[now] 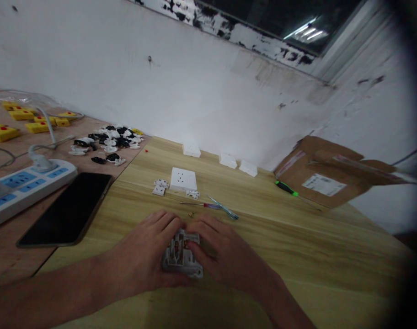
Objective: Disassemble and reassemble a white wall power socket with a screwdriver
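Low in the middle of the head view, an opened wall socket housing [185, 260] shows its inner side, with brass-coloured metal pieces in its slots. My left hand [150, 256] is closed round its left side, thumb along the near edge. My right hand [217, 249] grips the far right side, its thumb pressing on the metal pieces inside. Just beyond my fingers lie a few small brass pieces [191, 214]. Behind them are a red-and-clear screwdriver [211, 206] and a teal screwdriver [225, 208], crossing. Farther back lies a white socket faceplate [183, 178] with small white plastic parts [159, 187] beside it.
Left are a black phone [67, 208], a white power strip [33, 185], yellow blocks [26, 116] and a pile of black and white parts [112, 138]. Several white plates [228, 160] line the wall. A cardboard box [318, 171] and a green-black screwdriver [286, 188] are at right.
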Demonstrator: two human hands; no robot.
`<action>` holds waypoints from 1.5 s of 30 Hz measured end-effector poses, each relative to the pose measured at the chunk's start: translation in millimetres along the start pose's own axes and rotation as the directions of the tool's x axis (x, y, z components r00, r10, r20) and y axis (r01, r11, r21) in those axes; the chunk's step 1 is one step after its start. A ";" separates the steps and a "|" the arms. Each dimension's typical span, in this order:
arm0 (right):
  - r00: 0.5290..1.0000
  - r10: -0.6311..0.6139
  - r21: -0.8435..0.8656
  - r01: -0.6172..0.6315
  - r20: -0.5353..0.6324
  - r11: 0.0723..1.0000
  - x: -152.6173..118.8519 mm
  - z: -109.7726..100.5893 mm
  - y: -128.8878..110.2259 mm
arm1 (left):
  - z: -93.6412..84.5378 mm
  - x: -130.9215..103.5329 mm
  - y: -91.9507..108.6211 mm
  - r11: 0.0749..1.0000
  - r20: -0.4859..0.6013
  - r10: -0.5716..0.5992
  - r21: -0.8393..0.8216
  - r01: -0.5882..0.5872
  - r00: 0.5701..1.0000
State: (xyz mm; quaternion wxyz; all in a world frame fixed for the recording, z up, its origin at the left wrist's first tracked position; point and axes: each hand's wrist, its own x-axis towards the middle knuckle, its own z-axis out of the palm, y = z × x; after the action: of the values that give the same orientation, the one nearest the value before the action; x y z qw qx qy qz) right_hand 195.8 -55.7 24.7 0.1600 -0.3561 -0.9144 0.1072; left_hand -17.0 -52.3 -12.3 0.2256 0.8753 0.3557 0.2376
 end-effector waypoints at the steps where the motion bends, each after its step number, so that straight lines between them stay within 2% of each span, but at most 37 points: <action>1: 1.000 -0.006 0.020 0.006 0.018 1.000 0.3 1.2 0.2 | 0.1 0.2 -0.3 1.000 0.001 0.001 0.001 -0.001 1.000; 7: 0.997 0.067 0.019 -0.068 0.035 0.998 3.9 11.3 0.7 | 0.4 -0.5 0.8 1.000 -0.006 0.007 -0.003 -0.007 1.000; 14: 0.996 0.079 0.059 -0.082 0.049 0.995 0.6 5.5 -1.1 | -2.1 -0.1 0.9 1.000 0.002 -0.006 -0.016 0.006 1.000; 20: 0.989 0.134 0.046 -0.137 0.058 0.990 1.7 9.0 -1.7 | -1.9 0.1 1.4 1.000 0.003 -0.009 -0.018 0.009 1.000; 24: 0.985 0.172 0.043 -0.172 0.005 0.984 1.5 6.1 -1.8 | -1.8 -0.5 1.6 1.000 -0.004 0.001 -0.015 -0.001 1.000; 27: 0.989 0.131 0.082 -0.126 -0.063 0.989 -0.1 3.6 -0.4 | -2.0 -0.2 1.5 1.000 -0.004 0.000 -0.014 0.000 1.000; 31: 0.998 0.051 0.075 -0.048 -0.042 0.996 -1.0 8.3 1.5 | -1.7 0.5 0.4 1.000 0.006 -0.004 -0.016 0.004 1.000; 36: 0.993 0.113 0.014 -0.113 -0.021 0.994 0.9 16.4 1.8 | -3.1 0.1 0.4 1.000 0.023 -0.009 -0.015 0.009 1.000; 40: 0.984 0.169 0.058 -0.165 -0.062 0.985 -0.1 12.2 2.8 | -5.2 0.2 2.6 1.000 0.031 -0.019 -0.009 0.019 0.999; 42: 0.987 0.150 0.087 -0.144 -0.061 0.986 -1.1 8.9 3.5 | -5.5 0.5 3.3 1.000 0.030 -0.016 -0.012 0.016 0.999; 45: 0.996 0.092 0.064 -0.092 0.006 0.994 -1.0 7.6 3.3 | -5.0 0.9 3.0 1.000 0.027 -0.006 -0.018 0.007 1.000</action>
State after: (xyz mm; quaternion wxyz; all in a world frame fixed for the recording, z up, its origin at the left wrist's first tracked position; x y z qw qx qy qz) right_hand 195.7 -54.7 16.5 0.1647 -0.3926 -0.8933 0.1442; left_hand -17.8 -52.4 -6.5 0.2389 0.8752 0.3535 0.2282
